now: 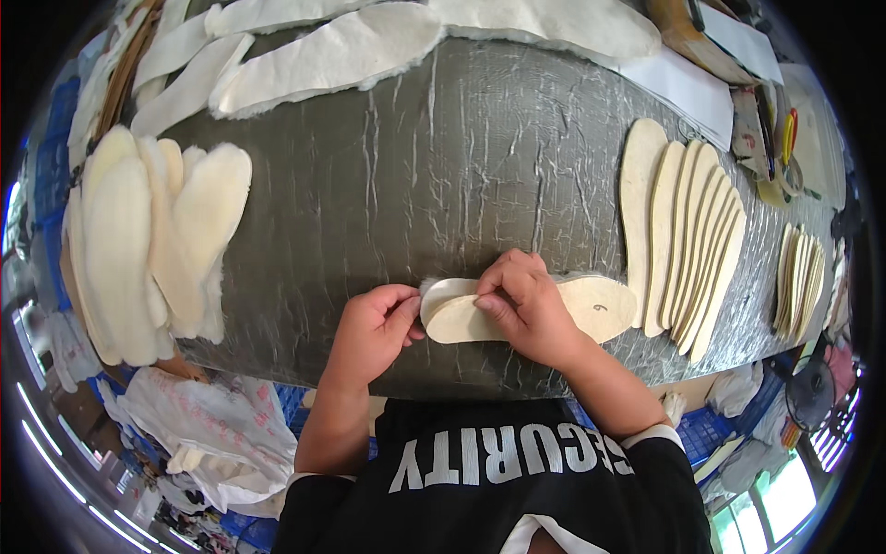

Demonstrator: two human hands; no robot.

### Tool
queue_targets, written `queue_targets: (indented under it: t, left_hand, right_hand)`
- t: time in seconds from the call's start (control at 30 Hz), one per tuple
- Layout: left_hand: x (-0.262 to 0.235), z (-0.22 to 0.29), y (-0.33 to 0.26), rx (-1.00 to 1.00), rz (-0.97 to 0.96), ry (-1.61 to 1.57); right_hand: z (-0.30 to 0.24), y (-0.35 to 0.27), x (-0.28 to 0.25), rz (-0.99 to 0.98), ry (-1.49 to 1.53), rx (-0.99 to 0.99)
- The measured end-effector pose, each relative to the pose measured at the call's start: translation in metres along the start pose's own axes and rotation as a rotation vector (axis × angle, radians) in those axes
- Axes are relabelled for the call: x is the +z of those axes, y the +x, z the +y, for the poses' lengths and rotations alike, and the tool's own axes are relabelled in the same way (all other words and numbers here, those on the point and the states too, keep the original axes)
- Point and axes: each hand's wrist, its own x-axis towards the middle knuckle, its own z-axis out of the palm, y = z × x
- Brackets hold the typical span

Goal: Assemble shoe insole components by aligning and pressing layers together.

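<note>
— Where do we stand with the table?

— We have the insole lying flat at the near edge, in front of us. Our left hand sits at its left end, our right hand rests on top of its middle.

— And to the sides?

— Just right of the insole we see a fanned row of board insoles, overlapping one another; further right, well apart, a smaller fanned stack. Behind that stack lie scissors. At the table's left end we have a pile of fleece insoles, partly overhanging the edge.

— Behind?

— Long fleece pieces lie along the far edge. Below the table's left end sits a bag.
</note>
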Motion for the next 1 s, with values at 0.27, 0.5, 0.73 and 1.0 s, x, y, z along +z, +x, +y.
queue_targets:
  t: [0.27,0.5,0.73,1.0]
  left_hand:
    - [0.006,-0.004,-0.003,0.071,-0.007,-0.117]
    - [0.01,-0.019,0.002,0.28,0.134,0.0]
    - [0.009,-0.012,-0.002,0.221,-0.025,-0.218]
    - [0.014,-0.012,-0.004,0.278,-0.008,-0.215]
  right_hand:
    - [-0.002,0.004,-0.001,-0.011,-0.039,-0.02]
    - [0.002,0.002,-0.008,-0.015,0.191,0.116]
    - [0.001,0.003,-0.003,0.009,0.092,0.086]
    - [0.002,0.002,-0.006,-0.021,0.113,0.065]
